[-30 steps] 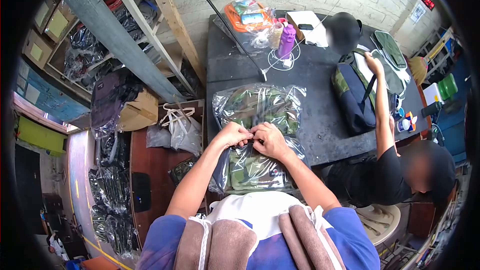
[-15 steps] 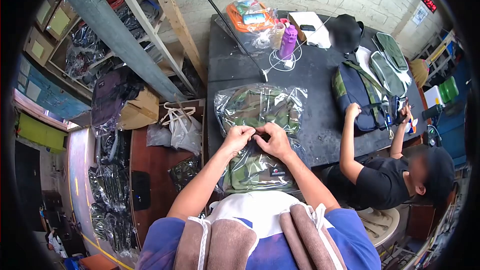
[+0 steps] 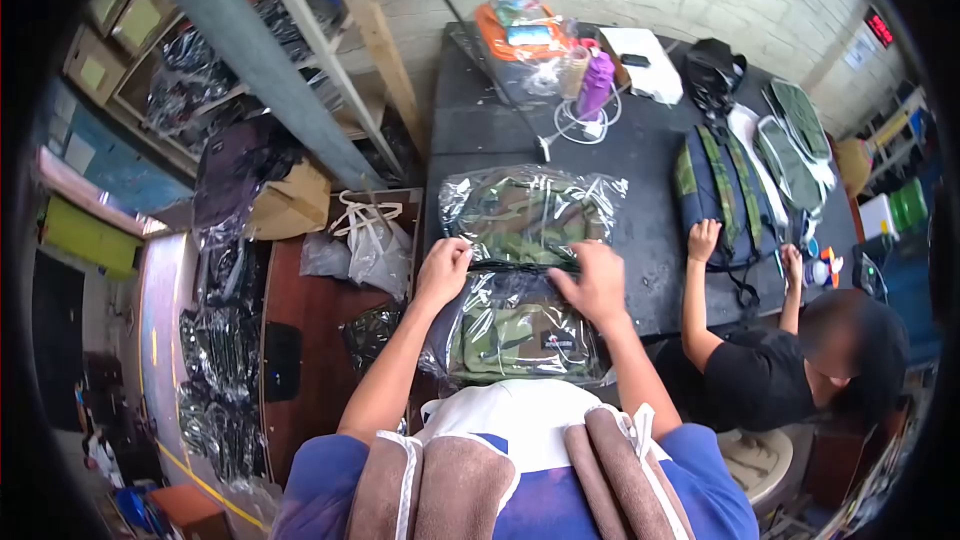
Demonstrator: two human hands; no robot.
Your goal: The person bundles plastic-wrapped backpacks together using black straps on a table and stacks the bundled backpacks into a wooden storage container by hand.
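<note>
Two camouflage bags in clear plastic lie one behind the other before me: the far wrapped bag [image 3: 530, 215] and the near wrapped bag [image 3: 520, 335], which shows a small dark label. A dark band of bunched plastic runs between them. At the left end of that band, my left hand [image 3: 445, 268] has its fingers curled together on the clear plastic. My right hand [image 3: 598, 285] rests over the band's right end, thumb and fingers apart, touching the plastic.
A co-worker [image 3: 790, 365] at the right handles a navy and camouflage backpack [image 3: 735, 190]. Green bag panels [image 3: 785, 160] lie beyond it. A purple bottle [image 3: 596, 85], white cable [image 3: 575, 130] and orange-lidded container [image 3: 510, 35] stand at the back. White hangers [image 3: 365, 220] lie left.
My hands have parted from the middle, the left to the left edge and the right to the right edge. The dark band between the bags now lies stretched out. The co-worker's backpack has shifted.
</note>
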